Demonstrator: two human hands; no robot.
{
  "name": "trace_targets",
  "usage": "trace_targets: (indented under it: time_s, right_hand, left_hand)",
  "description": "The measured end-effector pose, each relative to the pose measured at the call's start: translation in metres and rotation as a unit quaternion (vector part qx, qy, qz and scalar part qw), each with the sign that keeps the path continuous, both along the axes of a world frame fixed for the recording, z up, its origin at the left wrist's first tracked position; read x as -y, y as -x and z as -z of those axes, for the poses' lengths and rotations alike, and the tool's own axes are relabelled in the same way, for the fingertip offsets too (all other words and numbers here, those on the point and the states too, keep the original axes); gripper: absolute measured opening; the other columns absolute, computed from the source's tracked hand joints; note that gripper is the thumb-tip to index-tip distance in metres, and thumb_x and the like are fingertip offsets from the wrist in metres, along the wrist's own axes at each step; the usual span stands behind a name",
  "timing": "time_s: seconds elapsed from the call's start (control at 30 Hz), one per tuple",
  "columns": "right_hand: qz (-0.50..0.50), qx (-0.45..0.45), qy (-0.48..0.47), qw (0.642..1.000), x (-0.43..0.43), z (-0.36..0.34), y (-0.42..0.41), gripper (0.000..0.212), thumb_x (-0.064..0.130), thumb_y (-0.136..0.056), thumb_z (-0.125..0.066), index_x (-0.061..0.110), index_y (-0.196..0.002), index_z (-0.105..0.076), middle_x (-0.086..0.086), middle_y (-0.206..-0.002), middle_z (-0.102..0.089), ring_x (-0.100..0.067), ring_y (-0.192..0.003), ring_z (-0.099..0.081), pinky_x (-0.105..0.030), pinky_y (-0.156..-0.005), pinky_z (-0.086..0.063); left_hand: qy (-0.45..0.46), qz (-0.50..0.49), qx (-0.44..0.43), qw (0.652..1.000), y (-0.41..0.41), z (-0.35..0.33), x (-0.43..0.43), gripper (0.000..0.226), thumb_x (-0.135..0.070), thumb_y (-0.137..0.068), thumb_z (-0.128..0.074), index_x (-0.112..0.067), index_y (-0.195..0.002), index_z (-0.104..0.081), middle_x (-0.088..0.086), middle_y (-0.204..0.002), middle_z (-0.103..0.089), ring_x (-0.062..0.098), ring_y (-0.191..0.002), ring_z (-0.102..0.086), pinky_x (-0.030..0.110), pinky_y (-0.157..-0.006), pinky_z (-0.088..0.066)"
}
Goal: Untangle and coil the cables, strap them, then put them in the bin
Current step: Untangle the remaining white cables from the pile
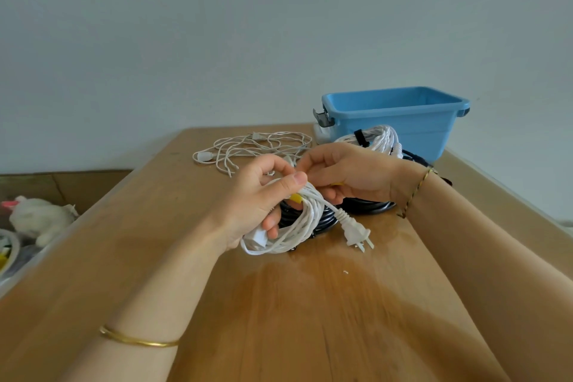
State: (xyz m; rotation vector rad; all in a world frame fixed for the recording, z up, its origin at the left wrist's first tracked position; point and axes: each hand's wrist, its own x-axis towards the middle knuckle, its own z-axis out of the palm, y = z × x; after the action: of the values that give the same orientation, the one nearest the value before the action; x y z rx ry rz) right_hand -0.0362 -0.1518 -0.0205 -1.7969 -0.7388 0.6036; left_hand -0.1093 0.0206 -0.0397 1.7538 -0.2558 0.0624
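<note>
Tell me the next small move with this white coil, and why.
Probably pull the yellow strap snug round the white coil and fasten it. The left hand grips the coil, its plug sticking out. Yellow shows at the coil by the thumb and again under the curled fingers of the right hand, so the strap looks not yet closed. The blue bin waits behind.

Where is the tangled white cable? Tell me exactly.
In the head view, the tangled white cable lies loose at the far end of the table, just left of the blue bin and beyond the left hand.
</note>
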Motion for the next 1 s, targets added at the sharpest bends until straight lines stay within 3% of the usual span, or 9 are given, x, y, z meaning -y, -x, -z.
trace_targets:
  time_s: [0.1, 0.23, 0.43, 0.5, 0.6, 0.67, 0.8, 0.9, 1.0]
  right_hand:
    - [-0.006, -0.003, -0.005, 1.000, -0.004, 0.006, -0.002, 0.015, -0.003, -0.094, -0.049, 0.008, -0.093, -0.060, -0.005, -0.072, -0.054, -0.009, -0.055, -0.047, -0.017, -0.051, -0.044]
    - [-0.007, -0.035, -0.019, 0.999, -0.007, 0.015, -0.008, 0.022, -0.002, -0.093, -0.049, -0.010, -0.114, -0.053, -0.017, -0.090, -0.050, -0.018, -0.068, -0.046, -0.024, -0.061, -0.043]
    - [-0.003, -0.069, -0.047, 0.997, -0.009, 0.019, -0.008, 0.022, -0.004, -0.093, -0.047, -0.007, -0.114, -0.054, -0.016, -0.089, -0.054, -0.020, -0.072, -0.050, -0.029, -0.068, -0.043]
    - [0.002, -0.073, -0.044, 0.996, -0.008, 0.019, -0.009, 0.027, -0.004, -0.093, -0.047, -0.013, -0.118, -0.050, -0.020, -0.097, -0.052, -0.022, -0.075, -0.051, -0.030, -0.070, -0.044]
    - [0.002, -0.075, -0.042, 0.996, -0.008, 0.019, -0.008, 0.026, -0.004, -0.093, -0.048, -0.013, -0.118, -0.050, -0.020, -0.094, -0.054, -0.021, -0.074, -0.053, -0.029, -0.068, -0.046]
    - [-0.001, -0.080, -0.044, 0.996, -0.008, 0.018, -0.007, 0.023, -0.003, -0.093, -0.048, -0.007, -0.116, -0.053, -0.014, -0.084, -0.057, -0.016, -0.067, -0.054, -0.024, -0.062, -0.048]
    - [-0.001, -0.083, -0.049, 0.995, -0.007, 0.017, -0.006, 0.021, -0.003, -0.094, -0.047, -0.002, -0.114, -0.054, -0.010, -0.078, -0.055, -0.014, -0.062, -0.052, -0.022, -0.056, -0.046]
    - [0.002, -0.074, -0.041, 0.996, -0.007, 0.016, -0.006, 0.021, -0.003, -0.094, -0.047, -0.003, -0.114, -0.055, -0.011, -0.080, -0.055, -0.015, -0.063, -0.051, -0.022, -0.057, -0.045]
    - [0.011, -0.072, -0.032, 0.997, -0.005, 0.012, -0.004, 0.013, -0.002, -0.094, -0.047, -0.001, -0.101, -0.058, -0.010, -0.078, -0.056, -0.012, -0.060, -0.054, -0.021, -0.057, -0.047]
  left_hand:
    - [-0.003, 0.014, 0.007, 1.000, -0.001, 0.002, 0.000, 0.025, -0.034, -0.083, -0.061, -0.013, -0.095, -0.057, -0.006, -0.053, -0.057, 0.011, -0.034, -0.038, 0.023, -0.037, -0.041]
    - [0.021, 0.037, -0.001, 0.999, 0.001, 0.001, 0.001, 0.040, -0.046, -0.079, -0.054, -0.014, -0.102, -0.059, 0.005, -0.067, -0.058, 0.012, -0.035, -0.038, 0.023, -0.036, -0.042]
    - [0.039, 0.057, -0.007, 0.998, 0.001, 0.000, 0.001, 0.060, -0.062, -0.068, -0.052, -0.011, -0.099, -0.058, 0.016, -0.072, -0.052, 0.012, -0.036, -0.038, 0.023, -0.037, -0.041]
    - [0.053, 0.062, -0.027, 0.996, 0.001, -0.001, 0.002, 0.058, -0.058, -0.075, -0.051, -0.007, -0.103, -0.057, 0.015, -0.070, -0.052, 0.012, -0.035, -0.038, 0.023, -0.036, -0.040]
    - [0.077, 0.070, -0.047, 0.993, -0.002, 0.000, 0.001, 0.036, -0.035, -0.092, -0.055, -0.002, -0.105, -0.057, 0.009, -0.064, -0.056, 0.013, -0.035, -0.040, 0.023, -0.037, -0.039]
    - [0.100, 0.092, -0.052, 0.989, -0.004, 0.002, -0.002, 0.030, -0.021, -0.080, -0.053, -0.001, -0.102, -0.059, 0.012, -0.062, -0.057, 0.015, -0.035, -0.042, 0.024, -0.038, -0.040]
    - [0.094, 0.097, -0.070, 0.988, -0.001, 0.002, -0.005, 0.044, -0.006, -0.061, -0.046, -0.001, -0.103, -0.058, 0.014, -0.065, -0.053, 0.015, -0.039, -0.041, 0.024, -0.041, -0.041]
    - [0.077, 0.092, -0.062, 0.991, -0.001, 0.002, -0.003, 0.037, -0.004, -0.066, -0.053, -0.004, -0.103, -0.059, 0.017, -0.072, -0.050, 0.015, -0.040, -0.041, 0.025, -0.041, -0.042]
    - [0.069, 0.095, -0.056, 0.991, -0.001, 0.004, -0.004, 0.032, -0.005, -0.074, -0.062, -0.007, -0.106, -0.060, 0.016, -0.072, -0.049, 0.014, -0.042, -0.043, 0.027, -0.042, -0.044]
